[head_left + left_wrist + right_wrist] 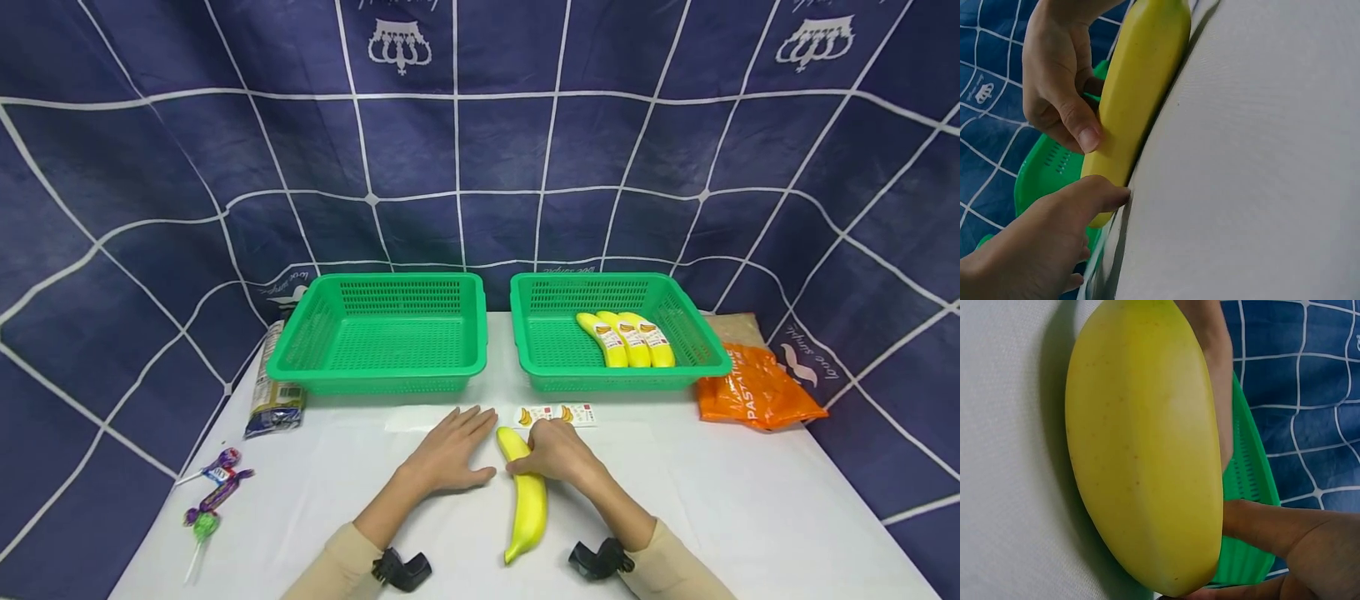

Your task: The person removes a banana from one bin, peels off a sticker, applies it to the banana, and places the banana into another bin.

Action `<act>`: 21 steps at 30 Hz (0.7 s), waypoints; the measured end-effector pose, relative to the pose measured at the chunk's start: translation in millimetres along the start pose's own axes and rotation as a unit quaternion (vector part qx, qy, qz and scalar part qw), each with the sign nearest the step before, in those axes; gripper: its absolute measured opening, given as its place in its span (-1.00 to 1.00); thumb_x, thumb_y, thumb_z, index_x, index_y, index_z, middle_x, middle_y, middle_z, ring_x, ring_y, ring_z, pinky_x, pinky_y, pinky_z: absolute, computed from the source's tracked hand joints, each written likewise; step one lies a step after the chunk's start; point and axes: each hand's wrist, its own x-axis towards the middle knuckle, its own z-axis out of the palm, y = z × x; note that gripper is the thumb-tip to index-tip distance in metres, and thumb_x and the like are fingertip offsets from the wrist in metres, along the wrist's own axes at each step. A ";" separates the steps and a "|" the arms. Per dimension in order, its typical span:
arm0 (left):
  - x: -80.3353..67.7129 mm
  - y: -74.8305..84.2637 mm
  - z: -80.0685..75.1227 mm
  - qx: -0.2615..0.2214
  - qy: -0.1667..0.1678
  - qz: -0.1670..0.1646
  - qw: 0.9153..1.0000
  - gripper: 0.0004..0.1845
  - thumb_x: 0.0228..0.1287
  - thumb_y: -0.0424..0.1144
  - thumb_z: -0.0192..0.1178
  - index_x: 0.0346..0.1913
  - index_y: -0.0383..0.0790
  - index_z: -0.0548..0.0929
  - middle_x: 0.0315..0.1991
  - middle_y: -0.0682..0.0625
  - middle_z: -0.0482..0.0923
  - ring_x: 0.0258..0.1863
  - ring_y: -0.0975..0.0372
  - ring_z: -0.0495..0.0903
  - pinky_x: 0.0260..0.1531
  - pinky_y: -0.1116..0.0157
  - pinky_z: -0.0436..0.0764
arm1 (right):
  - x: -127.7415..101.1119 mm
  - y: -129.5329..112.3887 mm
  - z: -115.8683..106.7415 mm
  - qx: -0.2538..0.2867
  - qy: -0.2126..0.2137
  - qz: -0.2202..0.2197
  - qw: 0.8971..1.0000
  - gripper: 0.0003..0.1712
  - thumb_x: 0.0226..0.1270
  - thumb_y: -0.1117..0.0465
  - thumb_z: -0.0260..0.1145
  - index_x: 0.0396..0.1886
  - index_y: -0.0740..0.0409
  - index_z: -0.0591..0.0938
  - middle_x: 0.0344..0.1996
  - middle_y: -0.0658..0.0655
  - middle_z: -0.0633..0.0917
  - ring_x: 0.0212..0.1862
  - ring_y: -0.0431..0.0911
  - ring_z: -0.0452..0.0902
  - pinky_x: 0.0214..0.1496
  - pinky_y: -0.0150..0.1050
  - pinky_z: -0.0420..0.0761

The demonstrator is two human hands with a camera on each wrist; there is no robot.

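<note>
Nearest me, a yellow banana (527, 492) lay lengthwise on the white table (750, 517), its stem end toward six o'clock and its far tip toward twelve. My right hand (557, 454) gripped its far half from the three o'clock side, fingers curled over the top and the thumb (1082, 130) pressed against the peel, as the left wrist view showed plainly. My left hand (450, 454) lay flat on the table at nine o'clock of the banana, fingers straight and slightly spread, holding nothing; its thumb tip sat just beside the fruit, and I could not tell whether it touched. Just beyond my right hand, toward twelve o'clock, a strip of banana stickers (557, 414) lay on the cloth. Off at nine o'clock near the table edge were some lollipops (212, 493), and farther at ten o'clock a dark packet (273, 392) lay beside the left green basket (378, 379). At one o'clock stood the right green basket (540, 367), touching nothing of mine, with three labelled bananas (626, 337) lying side by side inside. An orange bag (753, 390) rested at two o'clock, just beside that basket, before the blue grid backdrop (480, 150).
</note>
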 end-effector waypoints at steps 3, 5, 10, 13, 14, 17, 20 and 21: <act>0.1 -0.2 5.8 -0.005 -0.005 0.001 1.000 -0.11 0.27 0.34 -0.01 0.53 -0.09 0.15 0.54 0.06 0.11 0.53 0.12 0.11 0.53 0.09 0.11 | -0.3 0.4 0.6 0.001 -0.004 0.003 1.000 -0.53 -0.12 -0.06 0.60 -0.82 0.07 0.54 -0.83 -0.09 0.35 -0.67 -0.20 0.26 -0.66 -0.41 0.19; 0.5 -0.5 8.1 -0.010 -0.003 0.003 1.000 -0.11 0.29 0.35 -0.04 0.53 -0.09 0.13 0.55 0.06 0.09 0.54 0.13 0.09 0.53 0.10 0.10 | -0.2 1.0 0.6 0.002 -0.006 0.003 1.000 -0.54 -0.12 -0.06 0.60 -0.82 0.06 0.55 -0.84 -0.09 0.34 -0.67 -0.21 0.24 -0.67 -0.41 0.17; 0.6 -2.2 10.3 -0.016 -0.003 0.013 1.000 -0.11 0.31 0.35 -0.07 0.54 -0.13 0.11 0.56 0.04 0.05 0.55 0.14 0.06 0.53 0.14 0.09 | 1.2 1.9 0.9 0.003 -0.010 0.000 1.000 -0.53 -0.11 -0.06 0.60 -0.83 0.05 0.54 -0.85 -0.10 0.31 -0.68 -0.22 0.21 -0.67 -0.41 0.14; 0.0 -3.3 10.3 -0.025 -0.005 0.014 1.000 -0.10 0.31 0.35 -0.07 0.53 -0.17 0.12 0.56 0.00 0.05 0.55 0.14 0.07 0.53 0.16 0.11 | 1.9 1.5 0.6 0.004 -0.013 0.000 1.000 -0.54 -0.10 -0.06 0.60 -0.83 0.06 0.55 -0.85 -0.10 0.31 -0.69 -0.22 0.21 -0.67 -0.41 0.14; -0.2 -3.7 10.4 -0.030 -0.006 0.012 0.999 -0.10 0.31 0.35 -0.07 0.53 -0.18 0.12 0.56 0.00 0.05 0.55 0.14 0.07 0.53 0.16 0.11 | 2.2 1.2 0.3 0.004 -0.014 0.001 1.000 -0.54 -0.10 -0.06 0.60 -0.82 0.05 0.55 -0.84 -0.10 0.32 -0.69 -0.22 0.22 -0.67 -0.42 0.15; -0.4 -4.4 10.8 -0.042 -0.010 0.003 0.999 -0.08 0.30 0.37 -0.08 0.52 -0.20 0.12 0.56 -0.01 0.06 0.54 0.14 0.07 0.52 0.18 0.13 | 2.4 0.4 -0.5 0.004 -0.017 0.004 1.000 -0.54 -0.10 -0.06 0.60 -0.82 0.06 0.56 -0.84 -0.10 0.33 -0.69 -0.22 0.22 -0.68 -0.41 0.14; -0.4 -4.5 11.4 -0.049 -0.015 -0.002 0.999 -0.07 0.30 0.39 -0.10 0.52 -0.20 0.13 0.56 -0.02 0.05 0.54 0.15 0.07 0.51 0.19 0.15 | 2.5 0.0 -1.3 0.004 -0.019 0.002 1.000 -0.54 -0.10 -0.06 0.59 -0.82 0.06 0.56 -0.85 -0.10 0.33 -0.70 -0.22 0.21 -0.68 -0.42 0.13; -0.4 -4.4 11.7 -0.050 -0.016 -0.003 0.999 -0.07 0.30 0.39 -0.11 0.52 -0.20 0.13 0.56 -0.02 0.05 0.54 0.16 0.07 0.51 0.19 0.15 | 2.4 0.2 -1.4 0.004 -0.020 0.002 1.000 -0.54 -0.10 -0.06 0.59 -0.83 0.06 0.56 -0.86 -0.11 0.32 -0.71 -0.23 0.20 -0.68 -0.42 0.12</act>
